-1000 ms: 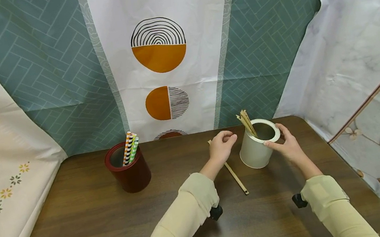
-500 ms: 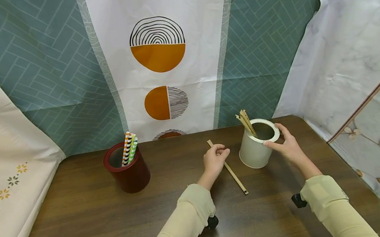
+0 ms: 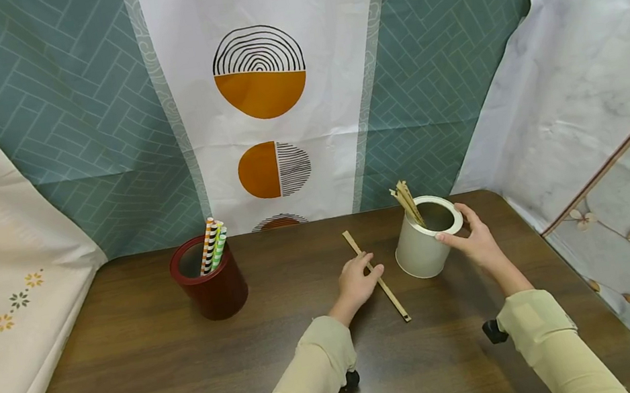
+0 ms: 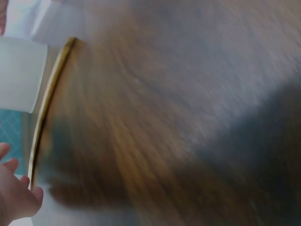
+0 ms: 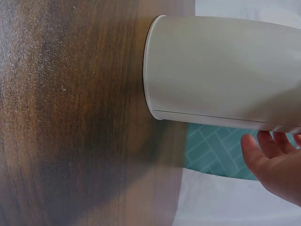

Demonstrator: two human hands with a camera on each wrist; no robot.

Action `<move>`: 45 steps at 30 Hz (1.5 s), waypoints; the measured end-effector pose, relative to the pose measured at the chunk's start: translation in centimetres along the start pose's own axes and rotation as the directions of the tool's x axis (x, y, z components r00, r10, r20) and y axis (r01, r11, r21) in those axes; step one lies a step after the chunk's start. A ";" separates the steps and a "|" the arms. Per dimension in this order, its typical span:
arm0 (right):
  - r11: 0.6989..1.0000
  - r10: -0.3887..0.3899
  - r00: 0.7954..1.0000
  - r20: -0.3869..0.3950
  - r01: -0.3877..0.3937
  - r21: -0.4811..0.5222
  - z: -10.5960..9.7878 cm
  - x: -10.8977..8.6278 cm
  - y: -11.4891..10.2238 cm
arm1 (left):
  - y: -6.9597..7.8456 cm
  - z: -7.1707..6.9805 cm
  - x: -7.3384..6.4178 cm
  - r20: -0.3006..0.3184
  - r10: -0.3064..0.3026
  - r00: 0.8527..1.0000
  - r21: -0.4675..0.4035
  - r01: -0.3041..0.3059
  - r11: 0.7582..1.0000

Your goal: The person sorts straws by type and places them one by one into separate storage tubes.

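Note:
A long thin tan stick (image 3: 392, 297) lies slantwise on the table. My left hand (image 3: 355, 281) is at its middle, fingers and thumb spread on either side of it. The left wrist view shows the same stick (image 4: 48, 101), with the fingertips close by its far end. My right hand (image 3: 478, 245) holds the rim of an upright grey-white can (image 3: 421, 255), thumb on the near side and fingers around the outside. Several similar tan sticks (image 3: 406, 203) stand in the can, leaning left. In the right wrist view the fingers (image 5: 254, 153) are beside the can's wall.
A dark red round canister (image 3: 221, 293) stands at the back left of the brown table (image 3: 152, 377), holding several striped paper straws (image 3: 212, 244). A patterned cloth (image 3: 273, 121) hangs behind the table. Flowered cloths flank it on both sides.
My left hand has moved left and down from beside the can onto the stick, and its fingers have spread. The right hand keeps its hold on the can.

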State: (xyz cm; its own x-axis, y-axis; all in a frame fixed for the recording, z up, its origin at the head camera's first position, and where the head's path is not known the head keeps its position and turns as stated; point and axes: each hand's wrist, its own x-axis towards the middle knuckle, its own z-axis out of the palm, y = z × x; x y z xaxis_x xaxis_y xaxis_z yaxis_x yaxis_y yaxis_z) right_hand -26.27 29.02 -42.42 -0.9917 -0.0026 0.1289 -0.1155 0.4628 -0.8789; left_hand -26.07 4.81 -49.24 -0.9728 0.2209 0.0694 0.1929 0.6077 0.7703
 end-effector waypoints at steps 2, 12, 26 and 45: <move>1.000 -0.003 1.000 -0.002 0.003 -0.003 0.0 0.0 0.0 | -0.2 0.1 -0.2 0.061 0.011 0.998 0.073 -0.015 0.997; 1.000 0.012 1.000 0.009 -0.013 0.007 -0.1 0.0 0.0 | -1.0 0.3 -0.7 0.225 0.116 0.967 0.392 -0.199 0.898; 1.000 -0.007 1.000 0.010 0.007 -0.020 -0.2 0.1 0.1 | -1.2 0.5 -1.0 0.126 0.218 0.968 0.484 -0.252 0.838; 1.000 0.006 1.000 0.004 -0.006 0.006 0.0 -0.1 0.0 | -1.4 0.0 -0.7 -0.057 0.096 0.994 0.340 -0.071 0.938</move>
State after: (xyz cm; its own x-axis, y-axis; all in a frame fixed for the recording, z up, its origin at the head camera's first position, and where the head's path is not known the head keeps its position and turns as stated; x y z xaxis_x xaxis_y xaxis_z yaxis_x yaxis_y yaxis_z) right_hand -26.19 28.98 -42.40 -0.9926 -0.0038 0.1217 -0.1100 0.4576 -0.8824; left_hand -25.66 3.77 -50.37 -0.9556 0.2345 0.1786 0.2935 0.8136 0.5020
